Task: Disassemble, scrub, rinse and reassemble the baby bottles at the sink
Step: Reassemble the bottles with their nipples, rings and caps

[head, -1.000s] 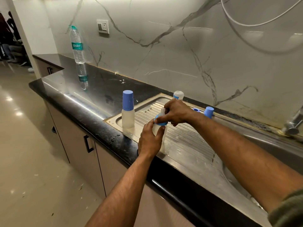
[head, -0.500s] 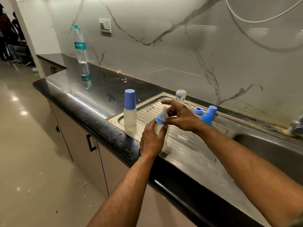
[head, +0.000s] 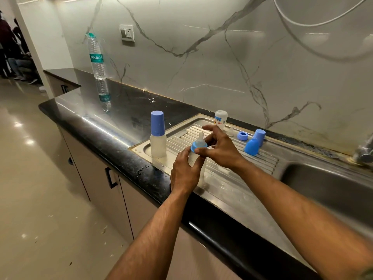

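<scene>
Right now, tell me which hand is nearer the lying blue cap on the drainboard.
Right. The right hand is at the held bottle's collar, just left of the lying blue cap; the left hand grips the bottle body farther left.

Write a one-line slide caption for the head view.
Left hand holds a baby bottle over the drainboard while the right hand pinches its blue collar.

Blue caps and a blue collar are seen; the worktop is black, the wall grey-veined white marble.
</scene>
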